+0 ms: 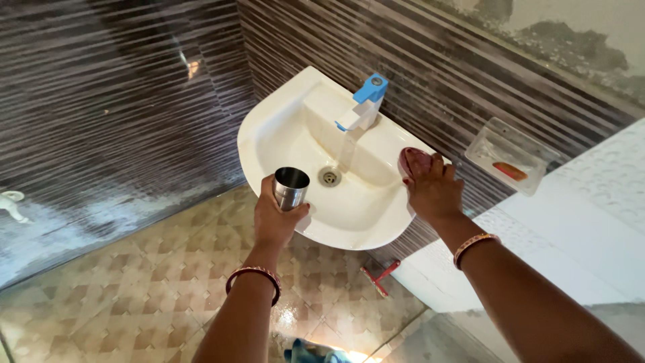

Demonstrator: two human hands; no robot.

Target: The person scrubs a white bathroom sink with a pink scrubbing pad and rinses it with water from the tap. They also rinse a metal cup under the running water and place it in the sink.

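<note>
Left hand [272,218] grips steel cup [291,187]; right hand [433,190] touches red soap [412,161].

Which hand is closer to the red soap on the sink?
Right. The right hand touches the soap; the left hand holds a steel cup across the sink.

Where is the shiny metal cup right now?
In the head view, the metal cup is in the left hand, held over the near-left rim of the white sink, just left of the drain.
</note>
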